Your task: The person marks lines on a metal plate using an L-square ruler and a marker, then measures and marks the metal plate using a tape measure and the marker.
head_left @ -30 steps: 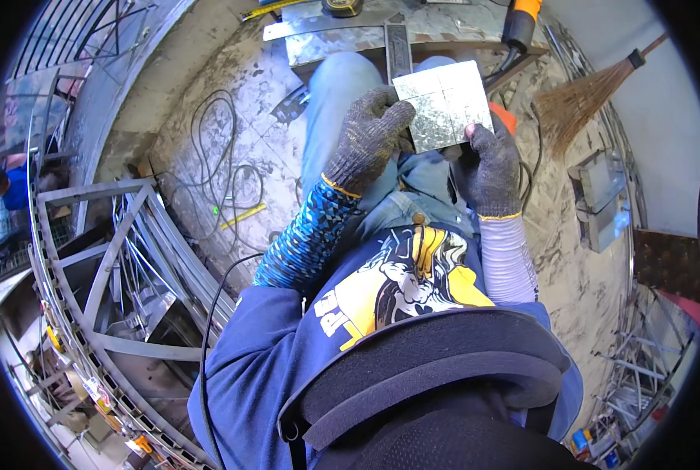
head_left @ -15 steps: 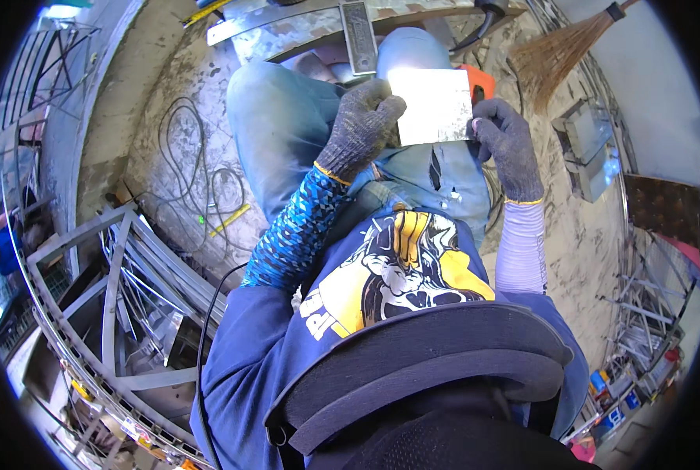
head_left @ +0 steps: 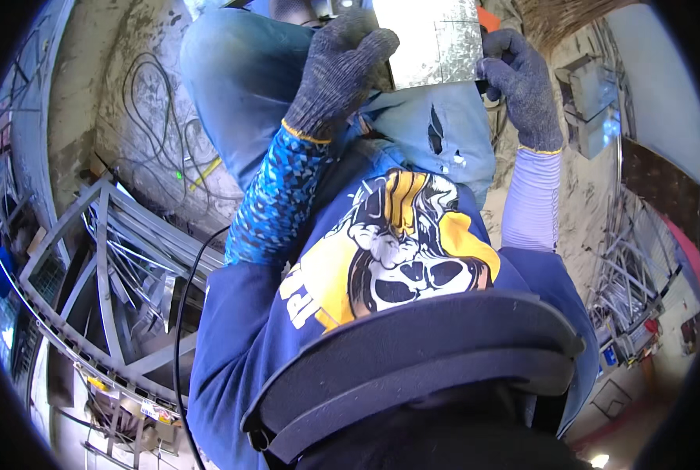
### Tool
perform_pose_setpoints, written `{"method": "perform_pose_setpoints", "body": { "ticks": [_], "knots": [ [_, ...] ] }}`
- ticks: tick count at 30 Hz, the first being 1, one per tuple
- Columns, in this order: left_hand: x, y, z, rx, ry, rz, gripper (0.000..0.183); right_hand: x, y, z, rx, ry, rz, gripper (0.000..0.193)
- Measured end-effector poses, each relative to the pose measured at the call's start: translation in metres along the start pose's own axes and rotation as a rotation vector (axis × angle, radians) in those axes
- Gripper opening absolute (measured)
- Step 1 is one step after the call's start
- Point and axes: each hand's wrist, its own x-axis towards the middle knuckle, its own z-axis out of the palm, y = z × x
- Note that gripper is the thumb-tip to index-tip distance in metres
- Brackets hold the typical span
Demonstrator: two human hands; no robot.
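Observation:
A flat, shiny metal sheet [head_left: 432,43] is held up over my lap, with a thin dark line across its lower part. Grey knit glove on, my left hand [head_left: 340,74] grips its left edge, the thumb near its face and the other fingers partly hidden. My right hand [head_left: 522,86], gloved the same way, is closed at the lower right edge with bent fingers. Behind that right edge shows a bit of an orange object [head_left: 488,19], mostly hidden by the sheet. My legs in torn jeans [head_left: 240,86] are folded below.
Grey metal bars and a welded frame [head_left: 103,266] stand at the left. A black cable [head_left: 179,329] runs down beside my left arm, and more cable [head_left: 162,102] lies coiled on the dusty floor. A straw broom [head_left: 562,19] is at the far right, above a metal piece [head_left: 585,86].
The view has tilted, so my hands and the sheet sit higher in the picture. Glare on the sheet has lessened, and its line now shows. Both hands keep hold of it.

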Motion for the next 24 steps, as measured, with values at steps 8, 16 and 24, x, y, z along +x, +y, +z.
{"method": "perform_pose_setpoints", "body": {
  "ticks": [8, 16, 24],
  "knots": [
    [0.000, 0.006, 0.010, -0.221, 0.092, -0.239, 0.022, -0.001, 0.009, 0.000, -0.030, 0.014, -0.085, 0.019],
    [-0.001, 0.012, 0.017, -0.150, 0.066, -0.231, 0.025, -0.013, -0.008, 0.008, 0.135, 0.015, -0.023, 0.011],
    [-0.007, 0.031, 0.032, -0.274, 0.060, -0.276, 0.027, -0.022, -0.004, 0.011, 0.127, 0.041, 0.002, 0.011]
  ]
}}
